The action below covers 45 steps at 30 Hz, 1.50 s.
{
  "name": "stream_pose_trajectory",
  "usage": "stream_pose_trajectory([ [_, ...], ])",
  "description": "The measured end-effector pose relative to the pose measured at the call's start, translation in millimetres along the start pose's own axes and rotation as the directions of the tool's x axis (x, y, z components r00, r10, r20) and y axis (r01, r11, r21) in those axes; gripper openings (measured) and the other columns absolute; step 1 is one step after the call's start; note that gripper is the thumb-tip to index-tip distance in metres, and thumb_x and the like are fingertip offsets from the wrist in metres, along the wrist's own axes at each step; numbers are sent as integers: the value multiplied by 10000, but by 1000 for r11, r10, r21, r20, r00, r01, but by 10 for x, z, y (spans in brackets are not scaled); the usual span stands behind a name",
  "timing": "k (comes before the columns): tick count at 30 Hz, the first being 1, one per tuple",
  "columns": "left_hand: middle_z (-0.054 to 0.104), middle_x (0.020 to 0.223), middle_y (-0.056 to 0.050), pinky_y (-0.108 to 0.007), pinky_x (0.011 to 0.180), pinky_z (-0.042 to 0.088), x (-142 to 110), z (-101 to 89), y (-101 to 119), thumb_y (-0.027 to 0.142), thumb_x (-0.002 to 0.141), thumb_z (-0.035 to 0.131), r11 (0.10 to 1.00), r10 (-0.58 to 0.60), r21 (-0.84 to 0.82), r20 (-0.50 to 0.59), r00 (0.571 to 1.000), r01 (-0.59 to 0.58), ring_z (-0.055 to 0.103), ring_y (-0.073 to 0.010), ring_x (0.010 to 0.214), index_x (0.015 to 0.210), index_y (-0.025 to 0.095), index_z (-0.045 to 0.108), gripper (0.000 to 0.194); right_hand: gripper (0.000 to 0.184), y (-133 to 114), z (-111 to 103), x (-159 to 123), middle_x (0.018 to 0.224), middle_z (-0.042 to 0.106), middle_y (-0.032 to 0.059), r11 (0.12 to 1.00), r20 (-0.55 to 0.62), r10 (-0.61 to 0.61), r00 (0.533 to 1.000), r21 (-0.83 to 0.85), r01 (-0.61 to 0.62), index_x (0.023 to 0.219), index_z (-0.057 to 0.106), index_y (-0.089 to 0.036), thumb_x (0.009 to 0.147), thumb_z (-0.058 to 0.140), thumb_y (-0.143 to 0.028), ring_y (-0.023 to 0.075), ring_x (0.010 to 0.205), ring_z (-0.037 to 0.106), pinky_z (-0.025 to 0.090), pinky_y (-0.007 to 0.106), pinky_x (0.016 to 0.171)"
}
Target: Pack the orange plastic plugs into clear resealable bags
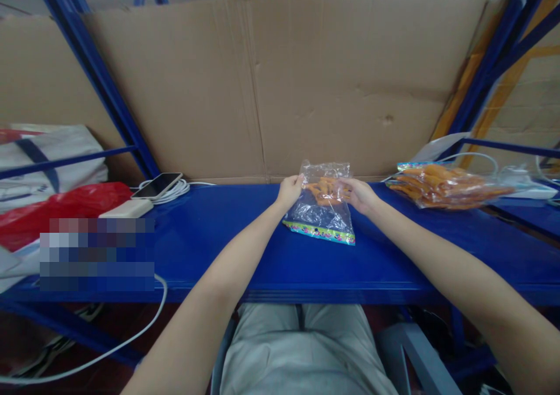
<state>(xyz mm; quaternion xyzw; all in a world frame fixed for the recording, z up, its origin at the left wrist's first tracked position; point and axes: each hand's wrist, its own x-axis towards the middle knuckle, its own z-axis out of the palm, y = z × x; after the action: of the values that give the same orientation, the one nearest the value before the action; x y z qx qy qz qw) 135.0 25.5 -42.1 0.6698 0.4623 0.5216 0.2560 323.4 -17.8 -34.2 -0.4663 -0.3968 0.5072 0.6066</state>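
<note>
A clear plastic bag [317, 214] lies on the blue shelf, its patterned green and blue strip towards me. Orange pieces [324, 191] show through the film in its far half; I cannot make out what they are. My left hand [290, 191] is closed on the bag's left edge, thumb and fingers pinching the film. At the opposite edge, my right hand [359, 195] pinches the bag beside the orange pieces. Part of its fingertips is hidden against the film.
Filled bags of similar orange pieces [446, 186] are stacked at the right. On the left are a phone [158, 186] on a coiled white cable, a white box [126, 209] and a red plastic bag [87, 202]. A cardboard panel [306, 86] stands behind the blue shelf [210, 237].
</note>
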Motion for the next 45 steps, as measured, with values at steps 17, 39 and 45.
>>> stream_pose_trajectory([
  [17, 422, 331, 68, -191, 329, 195, -77, -49, 103, 329, 983, 328, 937, -252, -202, 175, 952, 285, 274, -67, 234, 763, 165, 539, 346, 251, -100, -26, -40, 499, 517, -41, 998, -53, -66, 996, -1, 66, 615, 476, -172, 841, 539, -82, 72, 443, 492, 415, 187, 458],
  [39, 597, 522, -11, -225, 425, 383, 45, -86, -43, 667, 877, 333, 822, -344, -307, 404, 847, 480, 500, -112, 386, 869, 166, 603, 569, 169, -89, -236, 178, 544, 542, -65, 947, -216, -319, 923, -51, 316, 698, 588, -163, 720, 737, -239, 27, 350, 367, 295, 164, 323],
  [45, 714, 825, -76, -260, 557, 476, 47, -80, -61, 736, 832, 348, 795, -367, -335, 396, 842, 505, 646, -158, 601, 1004, 175, 604, 640, 119, -172, -226, 138, 632, 586, -51, 934, -330, -288, 899, 111, 339, 724, 536, -179, 819, 602, -151, 77, 490, 611, 514, 183, 485],
])
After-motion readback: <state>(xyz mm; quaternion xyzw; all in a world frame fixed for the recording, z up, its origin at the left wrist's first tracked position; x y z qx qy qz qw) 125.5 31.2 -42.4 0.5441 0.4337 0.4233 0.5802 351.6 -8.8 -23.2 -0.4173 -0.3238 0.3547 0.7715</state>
